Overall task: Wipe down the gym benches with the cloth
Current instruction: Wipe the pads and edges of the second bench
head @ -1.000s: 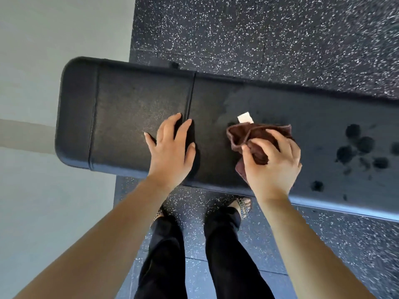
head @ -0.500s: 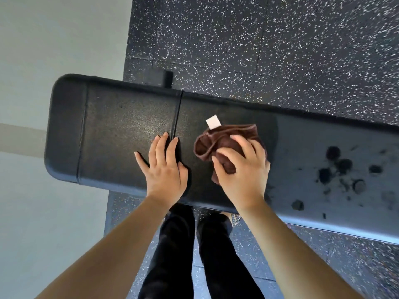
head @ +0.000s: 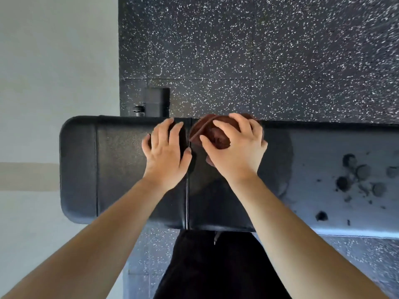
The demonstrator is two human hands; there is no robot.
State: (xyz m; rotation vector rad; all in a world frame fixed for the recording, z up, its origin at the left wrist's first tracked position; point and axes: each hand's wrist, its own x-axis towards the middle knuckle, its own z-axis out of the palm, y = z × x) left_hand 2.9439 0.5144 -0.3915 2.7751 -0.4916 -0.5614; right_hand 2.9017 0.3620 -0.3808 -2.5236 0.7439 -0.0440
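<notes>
A black padded gym bench (head: 129,169) runs across the view, with a seam down its middle. My left hand (head: 167,154) rests flat on the pad just left of the seam, fingers straight and reaching the far edge. My right hand (head: 235,149) grips a bunched brown cloth (head: 213,134) with curled fingers and presses it onto the pad at the far edge, right of the seam. A darker damp patch surrounds the cloth. Several dark wet spots (head: 354,175) dot the pad further right.
Speckled black rubber flooring (head: 259,61) lies beyond the bench. A pale wall or floor strip (head: 54,61) fills the left side. A black bench foot with a bolt (head: 155,102) sticks out behind the far edge. My dark trousers (head: 216,266) stand against the near edge.
My right hand has pushed the cloth from the pad's middle to its far edge. My left hand slid the same way. The view has shifted more directly over the bench.
</notes>
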